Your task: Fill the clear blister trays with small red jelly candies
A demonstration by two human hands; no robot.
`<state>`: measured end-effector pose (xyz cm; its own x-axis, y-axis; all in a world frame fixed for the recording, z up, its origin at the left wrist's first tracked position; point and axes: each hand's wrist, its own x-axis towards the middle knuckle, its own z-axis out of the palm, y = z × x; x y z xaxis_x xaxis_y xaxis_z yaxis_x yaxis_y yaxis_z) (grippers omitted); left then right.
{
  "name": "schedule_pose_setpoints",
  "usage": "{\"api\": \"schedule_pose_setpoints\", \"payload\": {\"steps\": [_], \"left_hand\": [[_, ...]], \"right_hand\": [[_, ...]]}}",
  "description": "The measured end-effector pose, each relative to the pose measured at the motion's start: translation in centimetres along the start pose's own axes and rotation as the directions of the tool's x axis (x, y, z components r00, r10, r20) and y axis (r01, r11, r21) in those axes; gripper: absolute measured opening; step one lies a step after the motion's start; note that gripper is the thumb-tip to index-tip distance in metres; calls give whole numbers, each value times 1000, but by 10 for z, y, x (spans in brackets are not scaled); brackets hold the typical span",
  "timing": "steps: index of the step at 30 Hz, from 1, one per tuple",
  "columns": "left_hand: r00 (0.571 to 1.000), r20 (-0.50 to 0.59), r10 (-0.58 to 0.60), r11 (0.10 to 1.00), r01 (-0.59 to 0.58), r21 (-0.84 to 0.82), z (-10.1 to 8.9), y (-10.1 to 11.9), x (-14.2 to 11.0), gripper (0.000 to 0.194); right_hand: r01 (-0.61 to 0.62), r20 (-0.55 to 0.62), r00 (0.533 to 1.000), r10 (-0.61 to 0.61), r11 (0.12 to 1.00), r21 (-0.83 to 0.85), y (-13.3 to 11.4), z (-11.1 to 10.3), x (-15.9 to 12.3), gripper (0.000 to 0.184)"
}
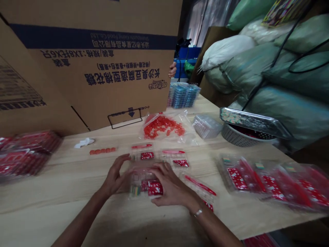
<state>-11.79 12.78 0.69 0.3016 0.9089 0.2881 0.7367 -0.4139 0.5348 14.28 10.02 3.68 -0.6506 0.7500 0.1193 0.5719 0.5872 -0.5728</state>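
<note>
In the head view, a clear plastic tray [135, 178] sits between my two hands, blurred by motion. It contains a red packet with white dots [155, 188] and a small striped piece [135, 191]. My left hand [115, 176] is curled at the tray's left edge, with thumb and fingers around it. My right hand [169, 183] grips the right side, its fingers above and its thumb below the dotted packet. Just beyond lie more clear trays with a red stick [141, 146] and dotted packets [147, 155]. Another tray with a red stick [200, 185] lies right of my right hand.
A large cardboard box [123, 99] stands at the back, another person's hand [172, 69] at its edge. Around are a bag of red pieces [164, 127], stacked clear trays [207, 126], a grey basket [239, 137], filled packs [272, 185] and red packs [23, 154].
</note>
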Motion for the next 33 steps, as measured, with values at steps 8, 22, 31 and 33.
{"api": "schedule_pose_setpoints", "payload": {"steps": [8,22,31,33], "left_hand": [[964,260,49,987,-86,135,21,16,-37,68],[984,90,151,988,-154,23,29,12,-56,50],[998,41,57,977,-64,202,32,-5,-11,69],[997,69,-25,971,7,240,36,-8,5,70]], "right_hand": [[-206,120,971,209,978,-33,3,29,-139,87],[-259,54,963,265,961,-102,5,35,-151,84],[-371,-104,928,358,916,-151,16,23,-143,65],[-402,-119,915,386,898,-176,24,24,-138,63]]}}
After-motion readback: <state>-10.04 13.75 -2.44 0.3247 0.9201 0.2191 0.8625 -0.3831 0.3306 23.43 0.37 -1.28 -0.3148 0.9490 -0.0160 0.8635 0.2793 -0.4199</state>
